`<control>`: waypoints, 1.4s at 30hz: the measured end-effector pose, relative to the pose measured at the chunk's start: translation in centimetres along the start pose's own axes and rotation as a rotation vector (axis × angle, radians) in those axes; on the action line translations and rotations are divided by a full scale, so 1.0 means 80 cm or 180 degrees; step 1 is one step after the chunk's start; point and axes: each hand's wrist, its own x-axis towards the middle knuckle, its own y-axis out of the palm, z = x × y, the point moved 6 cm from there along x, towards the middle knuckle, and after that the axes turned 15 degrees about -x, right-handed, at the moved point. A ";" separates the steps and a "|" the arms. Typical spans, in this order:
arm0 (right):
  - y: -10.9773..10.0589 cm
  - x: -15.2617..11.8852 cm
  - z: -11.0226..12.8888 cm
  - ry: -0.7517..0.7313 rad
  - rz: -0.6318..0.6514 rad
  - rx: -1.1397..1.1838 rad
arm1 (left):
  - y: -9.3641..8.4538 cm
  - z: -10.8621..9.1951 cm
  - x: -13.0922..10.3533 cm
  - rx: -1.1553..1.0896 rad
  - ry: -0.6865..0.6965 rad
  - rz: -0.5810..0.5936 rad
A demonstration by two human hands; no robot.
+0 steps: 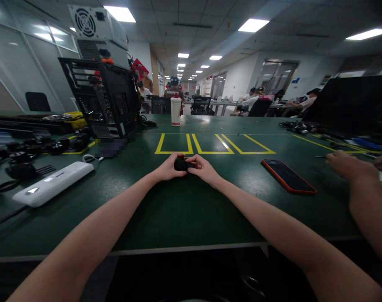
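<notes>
Both my hands meet at the middle of the green table (184, 209), just in front of the yellow tape outlines (193, 152). Between them is a small black object (180, 164) with a rounded body; its kind is too dark and small to make out. My left hand (169, 168) is closed around its left side. From the right, the fingertips of my right hand (203, 168) pinch a dark part of it. My palms partly hide the object.
A phone with an orange edge (289, 176) lies to the right, near another person's hand (351, 165). At left are a white power strip (54, 183), black cables and an open computer case (105, 98). A white cup (175, 111) stands beyond the outlines.
</notes>
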 end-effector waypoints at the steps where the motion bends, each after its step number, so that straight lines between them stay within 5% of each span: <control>1: 0.000 0.000 0.000 -0.0018 -0.0004 -0.0014 | 0.000 0.000 0.000 -0.0002 0.0012 -0.0002; 20: 0.002 0.003 -0.010 0.0055 -0.0136 -0.0461 | 0.001 0.001 -0.001 -0.0099 0.0077 -0.0036; 42: 0.006 -0.023 0.057 -0.0927 -0.0640 -0.2449 | 0.000 0.003 0.000 0.0033 0.0126 -0.0059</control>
